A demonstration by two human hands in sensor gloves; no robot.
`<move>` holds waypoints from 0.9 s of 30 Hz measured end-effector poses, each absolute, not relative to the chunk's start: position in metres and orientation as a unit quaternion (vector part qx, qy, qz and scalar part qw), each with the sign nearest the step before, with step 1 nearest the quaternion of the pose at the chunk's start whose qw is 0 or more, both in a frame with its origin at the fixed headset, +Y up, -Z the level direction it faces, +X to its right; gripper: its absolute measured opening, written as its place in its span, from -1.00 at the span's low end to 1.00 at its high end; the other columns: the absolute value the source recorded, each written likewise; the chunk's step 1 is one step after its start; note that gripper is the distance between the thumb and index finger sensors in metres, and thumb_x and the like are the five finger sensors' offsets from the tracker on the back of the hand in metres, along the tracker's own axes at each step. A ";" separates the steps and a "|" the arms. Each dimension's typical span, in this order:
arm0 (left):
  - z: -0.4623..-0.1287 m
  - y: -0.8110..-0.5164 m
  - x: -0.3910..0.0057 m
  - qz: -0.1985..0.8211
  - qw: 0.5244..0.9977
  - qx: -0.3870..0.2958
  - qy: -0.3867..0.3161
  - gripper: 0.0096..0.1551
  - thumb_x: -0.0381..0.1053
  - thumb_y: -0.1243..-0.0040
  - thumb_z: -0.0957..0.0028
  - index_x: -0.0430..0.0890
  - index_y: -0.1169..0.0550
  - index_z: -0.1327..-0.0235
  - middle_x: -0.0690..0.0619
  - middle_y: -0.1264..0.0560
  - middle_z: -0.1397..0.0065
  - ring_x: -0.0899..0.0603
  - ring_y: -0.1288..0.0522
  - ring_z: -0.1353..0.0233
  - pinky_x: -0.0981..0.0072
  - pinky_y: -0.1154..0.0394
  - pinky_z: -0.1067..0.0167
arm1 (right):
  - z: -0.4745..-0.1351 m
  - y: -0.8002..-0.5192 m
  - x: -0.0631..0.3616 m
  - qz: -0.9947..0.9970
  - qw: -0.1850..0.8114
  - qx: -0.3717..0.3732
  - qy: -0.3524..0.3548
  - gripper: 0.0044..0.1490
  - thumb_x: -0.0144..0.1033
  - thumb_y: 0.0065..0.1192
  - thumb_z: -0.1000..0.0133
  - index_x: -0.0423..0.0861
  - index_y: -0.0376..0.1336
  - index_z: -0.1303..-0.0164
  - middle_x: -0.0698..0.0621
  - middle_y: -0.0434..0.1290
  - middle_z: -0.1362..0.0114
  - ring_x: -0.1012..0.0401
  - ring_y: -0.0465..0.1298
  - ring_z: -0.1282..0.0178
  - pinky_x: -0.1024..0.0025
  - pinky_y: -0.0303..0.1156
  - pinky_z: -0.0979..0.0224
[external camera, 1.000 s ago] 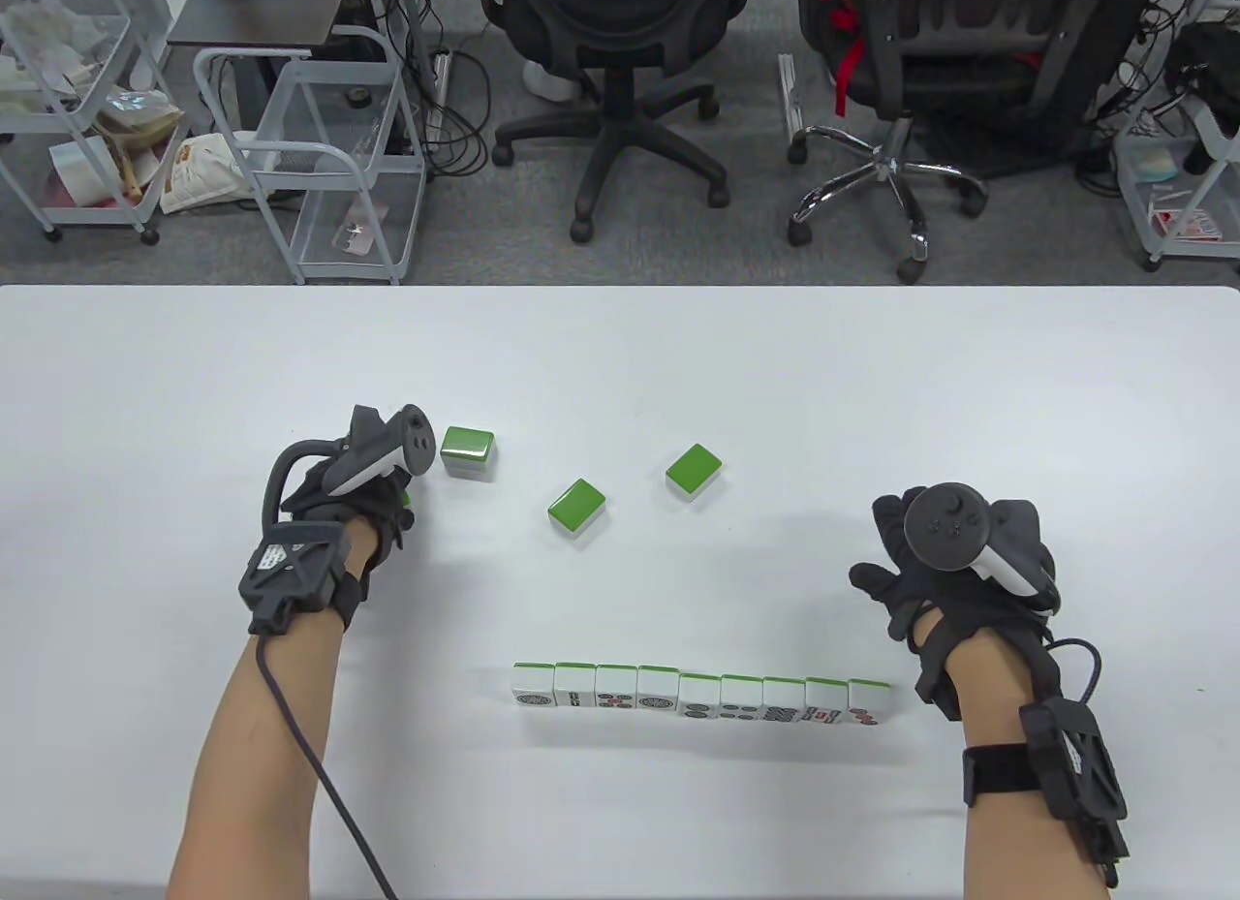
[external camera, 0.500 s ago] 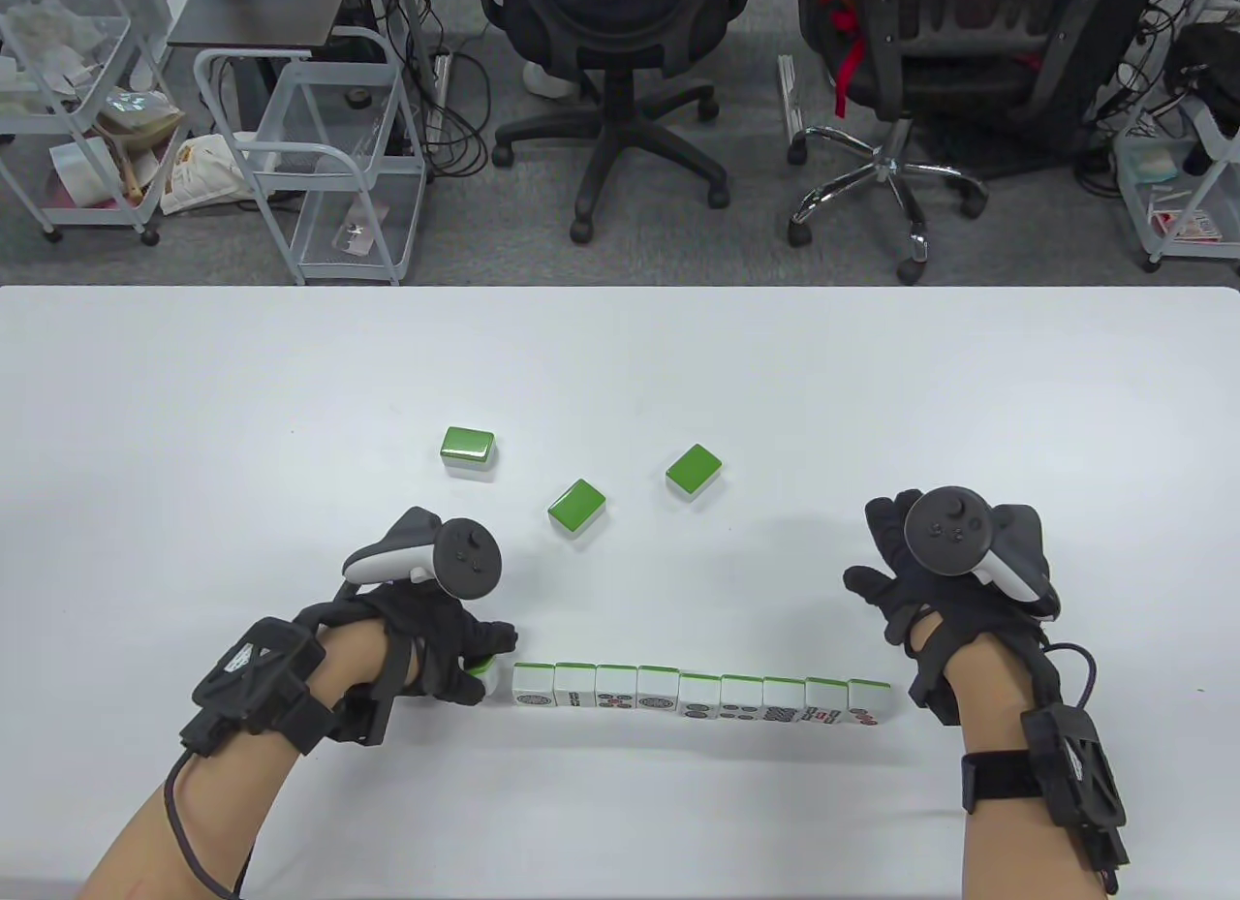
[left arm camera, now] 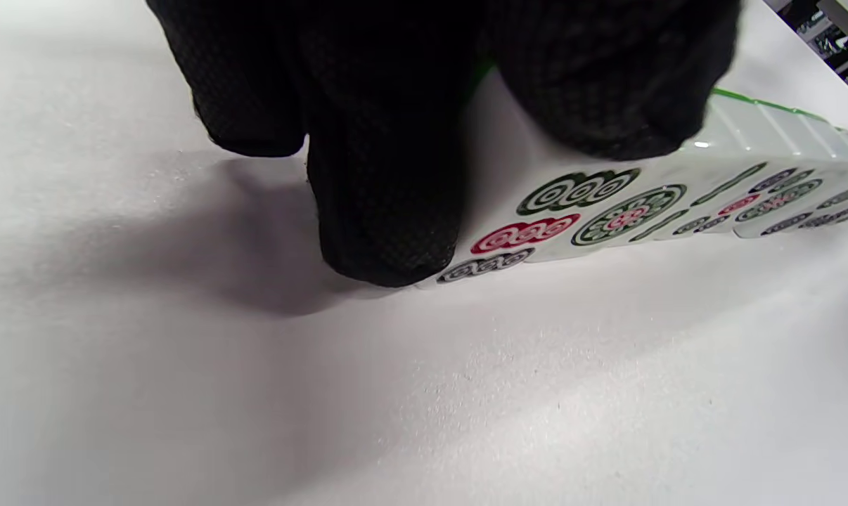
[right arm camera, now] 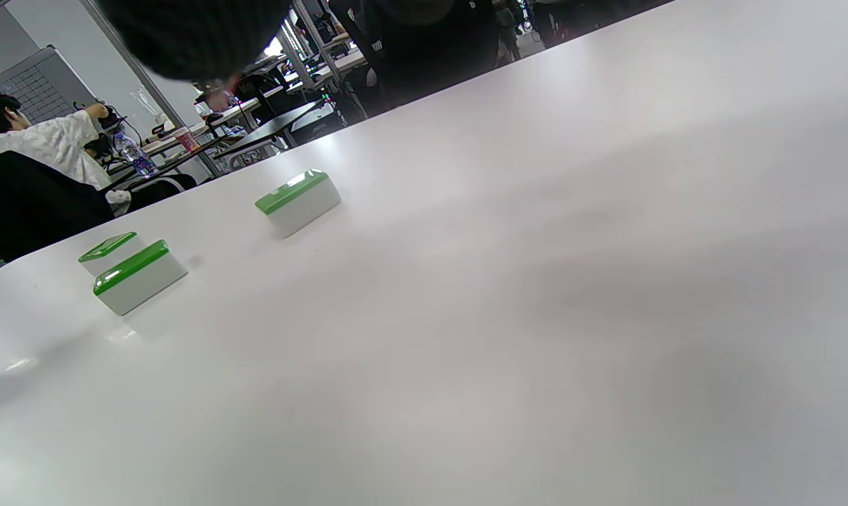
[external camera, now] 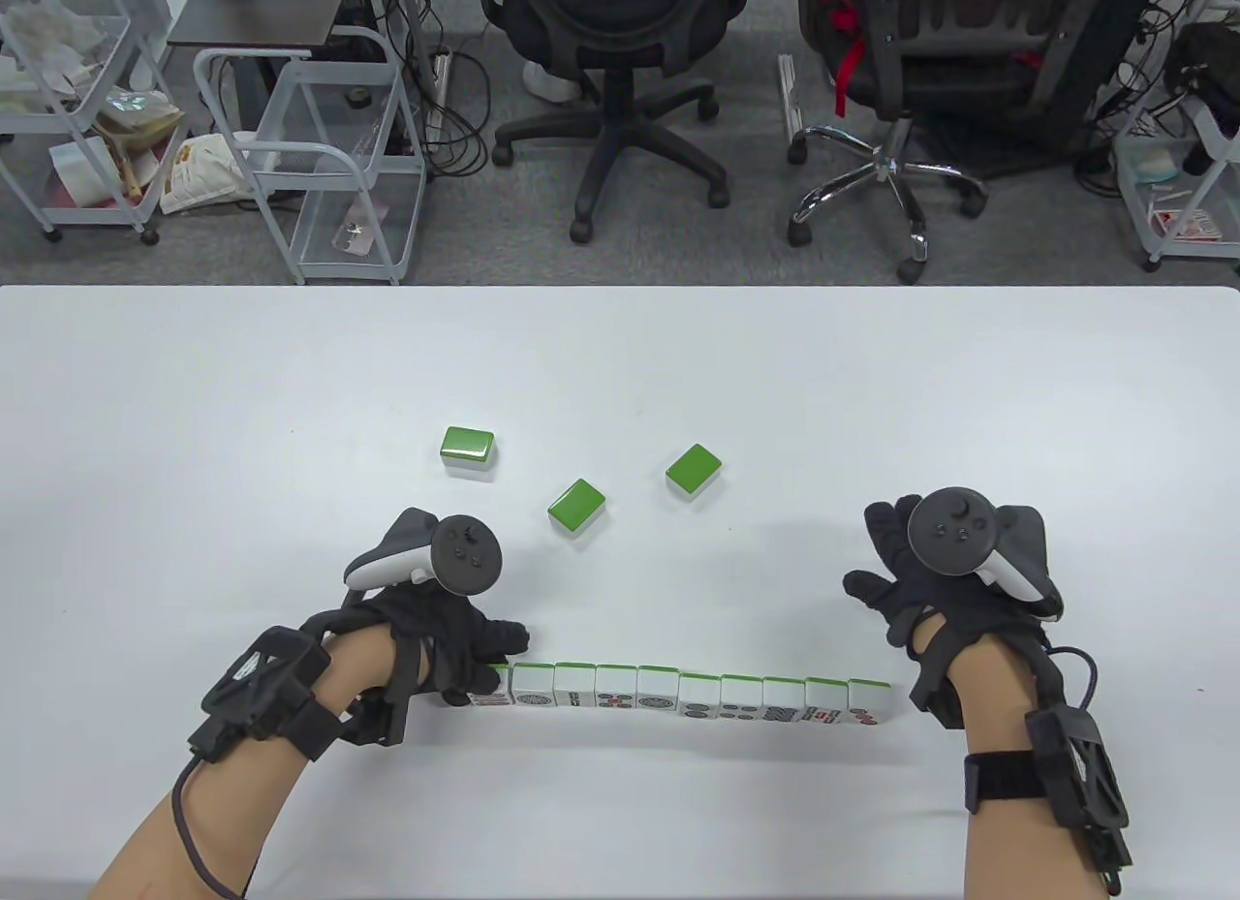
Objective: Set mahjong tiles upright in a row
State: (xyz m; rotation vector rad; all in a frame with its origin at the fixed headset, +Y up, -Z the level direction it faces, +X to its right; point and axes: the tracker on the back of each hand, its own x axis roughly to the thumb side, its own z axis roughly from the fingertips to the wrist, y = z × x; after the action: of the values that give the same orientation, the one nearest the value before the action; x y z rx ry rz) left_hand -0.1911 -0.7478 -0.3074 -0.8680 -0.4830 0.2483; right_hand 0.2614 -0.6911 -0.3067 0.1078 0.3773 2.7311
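White tabletop [external camera: 620,357] fills my overhead feed, with two black office chairs [external camera: 620,57] and wire carts [external camera: 320,154] on the grey floor behind it. Near the front edge I see a row of upright white mahjong tiles with green backs [external camera: 702,697], faces toward me, touching side by side. My left hand [external camera: 455,648] in its black sensor glove grips one more upright tile, a white one with circle markings [left arm camera: 529,225], pinched between thumb and fingers [left arm camera: 389,211] and pressed against the row's left end. Three green-backed tiles lie flat, face down, further back: one at the left [external camera: 468,449], one in the middle [external camera: 577,507], one to the right [external camera: 694,471], each well apart. My right hand [external camera: 954,580] sits past the row's right end, fingers spread loosely, holding nothing.
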 end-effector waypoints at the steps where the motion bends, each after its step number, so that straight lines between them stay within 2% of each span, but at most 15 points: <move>1: -0.308 -0.748 -0.191 0.122 0.871 -0.415 -0.231 -0.15 0.17 -0.34 0.48 0.14 -0.42 -0.23 0.18 -0.64 -0.25 0.06 -0.86 0.03 0.16 -0.61 -0.26 | -0.307 -0.690 0.262 0.973 0.186 0.038 0.132 0.07 0.10 0.21 0.17 -0.15 -0.05 -0.46 -0.33 -0.15 -0.58 -0.45 -0.12 -0.47 -0.46 0.00 -0.35; 7: -0.312 -0.745 -0.195 0.120 0.878 -0.405 -0.223 -0.11 0.22 -0.34 0.46 0.13 -0.37 -0.26 0.18 -0.61 -0.29 0.08 -0.83 -0.03 0.13 -0.58 -0.28 | -0.307 -0.690 0.262 0.973 0.186 0.041 0.130 0.07 0.10 0.21 0.17 -0.15 -0.04 -0.46 -0.32 -0.16 -0.58 -0.45 -0.12 -0.47 -0.46 0.00 -0.35; 10: -0.327 -0.730 -0.203 0.117 0.902 -0.369 -0.193 -0.15 0.29 -0.25 0.43 0.13 -0.40 -0.25 0.19 -0.65 -0.23 0.04 -0.82 -0.01 0.07 -0.56 -0.26 | -0.308 -0.690 0.259 0.975 0.175 0.043 0.131 0.07 0.10 0.21 0.17 -0.15 -0.05 -0.46 -0.32 -0.16 -0.58 -0.45 -0.13 -0.48 -0.46 0.00 -0.35; 13: -0.358 -0.698 -0.214 0.049 0.963 -0.241 -0.109 -0.16 0.33 -0.20 0.40 0.15 -0.40 -0.26 0.20 -0.66 -0.23 0.01 -0.80 -0.04 0.03 -0.54 -0.28 | -0.308 -0.691 0.259 0.977 0.160 0.039 0.131 0.07 0.11 0.21 0.17 -0.15 -0.05 -0.46 -0.32 -0.16 -0.58 -0.45 -0.12 -0.48 -0.46 0.00 -0.35; 17: -0.396 -0.681 -0.224 0.000 0.989 -0.150 0.020 -0.12 0.38 -0.14 0.40 0.18 -0.31 -0.30 0.24 -0.59 -0.30 0.01 -0.76 -0.11 0.03 -0.52 -0.30 | -0.308 -0.694 0.258 0.977 0.155 0.034 0.140 0.07 0.11 0.20 0.17 -0.15 -0.05 -0.46 -0.33 -0.17 -0.58 -0.46 -0.13 -0.47 -0.46 0.00 -0.35; 20: -0.419 -0.687 -0.224 -0.006 0.986 -0.139 0.092 -0.11 0.42 -0.07 0.39 0.17 -0.32 -0.30 0.21 -0.58 -0.33 0.01 -0.77 -0.10 0.03 -0.53 -0.29 | -0.308 -0.693 0.259 0.979 0.147 0.031 0.136 0.07 0.11 0.20 0.17 -0.15 -0.05 -0.46 -0.33 -0.17 -0.58 -0.46 -0.12 -0.47 -0.46 0.00 -0.34; 24: -0.440 -0.702 -0.216 -0.023 0.983 -0.123 0.136 -0.09 0.48 -0.05 0.42 0.17 -0.35 -0.28 0.17 -0.54 -0.39 -0.03 -0.76 -0.19 0.00 -0.53 -0.30 | -0.308 -0.693 0.258 0.982 0.128 0.031 0.139 0.07 0.10 0.21 0.17 -0.15 -0.04 -0.46 -0.33 -0.17 -0.58 -0.46 -0.12 -0.47 -0.46 0.00 -0.34; 27: -0.450 -0.715 -0.208 -0.060 0.979 -0.131 0.143 -0.06 0.51 -0.03 0.43 0.18 -0.33 -0.29 0.15 -0.49 -0.44 -0.04 -0.74 -0.24 -0.01 -0.52 -0.30 | -0.309 -0.693 0.256 0.984 0.107 0.031 0.140 0.07 0.10 0.21 0.16 -0.15 -0.04 -0.46 -0.33 -0.17 -0.58 -0.46 -0.12 -0.47 -0.46 0.00 -0.34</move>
State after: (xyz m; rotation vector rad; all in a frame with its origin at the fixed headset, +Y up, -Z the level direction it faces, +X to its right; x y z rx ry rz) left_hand -0.2080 -0.7148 -0.4505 -0.2639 0.2871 -0.1212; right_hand 0.2562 -0.6930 -0.3092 0.0914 0.4131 2.8973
